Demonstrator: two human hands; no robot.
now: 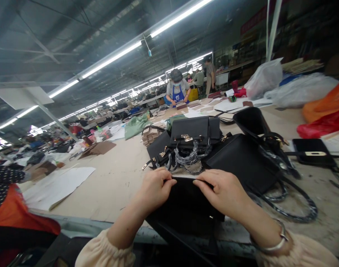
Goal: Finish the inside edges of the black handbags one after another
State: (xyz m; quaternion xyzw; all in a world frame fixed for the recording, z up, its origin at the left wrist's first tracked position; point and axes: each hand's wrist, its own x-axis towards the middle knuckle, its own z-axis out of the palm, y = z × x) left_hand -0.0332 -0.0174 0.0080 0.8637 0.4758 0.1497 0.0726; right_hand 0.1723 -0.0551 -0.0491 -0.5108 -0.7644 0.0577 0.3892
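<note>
A black handbag point(190, 207) is held at the table's front edge, its top rim pinched between both hands. My left hand point(156, 187) grips the left end of that rim between thumb and curled fingers. At the right end, my right hand point(223, 191) pinches the same edge with thumb and forefinger. The lower part of the bag runs down into shadow. Just beyond it, a black handbag with a gold clasp point(190, 129) leans among others, with plastic-wrapped handles point(187, 155) in front. Another black bag point(242, 161) lies to the right.
A white sheet point(59, 185) lies on the left of the table point(116, 178). On the right are a black flap with a gold plate point(314, 152), a red plastic bag point(325, 124) and clear bags point(265, 79). Across the table, a person in a blue apron point(178, 91) handles brown pieces.
</note>
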